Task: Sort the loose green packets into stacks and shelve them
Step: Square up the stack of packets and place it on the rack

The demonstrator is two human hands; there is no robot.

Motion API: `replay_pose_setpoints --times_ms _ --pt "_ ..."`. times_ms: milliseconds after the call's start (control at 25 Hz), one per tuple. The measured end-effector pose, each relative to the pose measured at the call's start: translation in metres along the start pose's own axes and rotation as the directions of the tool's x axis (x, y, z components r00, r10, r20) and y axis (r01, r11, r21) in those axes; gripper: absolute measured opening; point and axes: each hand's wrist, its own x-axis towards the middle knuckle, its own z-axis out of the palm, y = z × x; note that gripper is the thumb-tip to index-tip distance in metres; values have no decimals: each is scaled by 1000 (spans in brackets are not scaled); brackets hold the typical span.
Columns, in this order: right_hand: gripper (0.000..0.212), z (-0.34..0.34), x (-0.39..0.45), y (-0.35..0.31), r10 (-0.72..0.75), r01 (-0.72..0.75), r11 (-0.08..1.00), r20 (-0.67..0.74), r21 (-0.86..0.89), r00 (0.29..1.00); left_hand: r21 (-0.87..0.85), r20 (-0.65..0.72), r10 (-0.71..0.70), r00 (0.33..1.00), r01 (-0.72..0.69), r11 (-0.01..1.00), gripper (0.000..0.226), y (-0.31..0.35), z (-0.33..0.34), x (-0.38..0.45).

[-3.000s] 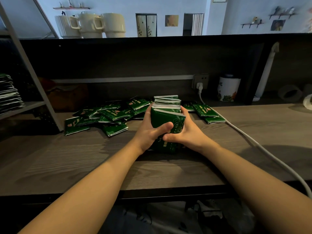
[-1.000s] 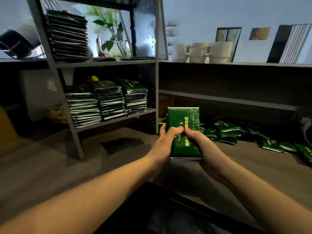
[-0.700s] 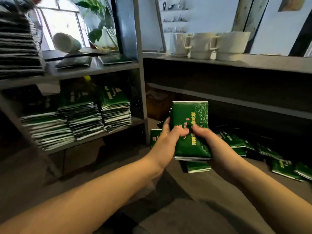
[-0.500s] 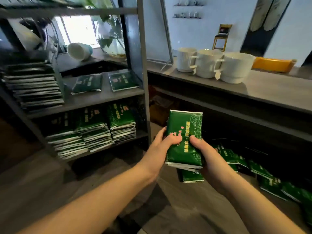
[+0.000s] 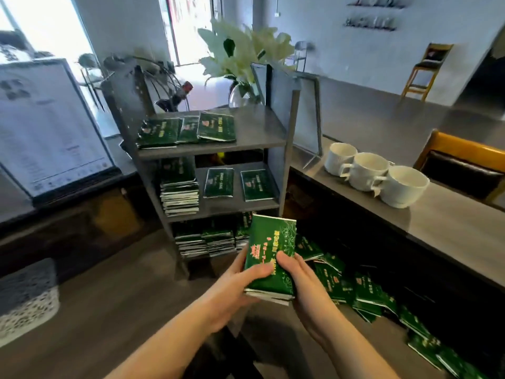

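I hold a squared stack of green packets [image 5: 270,250] in both hands, in front of the grey metal shelf unit [image 5: 288,149]. My left hand [image 5: 237,283] grips its left edge with the thumb on top. My right hand [image 5: 297,277] grips its right edge the same way. Loose green packets [image 5: 363,291] lie scattered on the lower wooden counter to the right. The top shelf bears three flat packets [image 5: 188,129]. The middle shelf has one tall stack [image 5: 179,192] and two single packets [image 5: 237,183]. The bottom shelf holds several stacks [image 5: 205,240].
Three white mugs [image 5: 374,173] stand on the raised counter [image 5: 437,228] at right. A framed menu board [image 5: 46,127] stands to the left of the shelf unit. A vase of white flowers [image 5: 243,53] rises behind the unit. A patterned white object [image 5: 24,302] lies at far left.
I have lifted the stack off the counter and turned left toward the shelf unit. My view has risen, so the unit's top shelf now shows. Both hands keep their grip.
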Motion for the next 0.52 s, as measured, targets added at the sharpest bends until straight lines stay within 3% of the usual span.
replay_pose_setpoints --times_ms 200,360,520 --pt "73 41 25 -25 -33 35 998 38 -55 999 -186 -112 93 989 -113 976 98 17 -26 1" --pt "71 63 62 -43 -21 22 997 15 -76 1000 -202 -228 104 968 -151 968 86 42 -40 17" --pt "74 71 96 -64 -14 14 995 4 -95 1000 -243 -231 118 966 -175 954 68 63 -44 30"
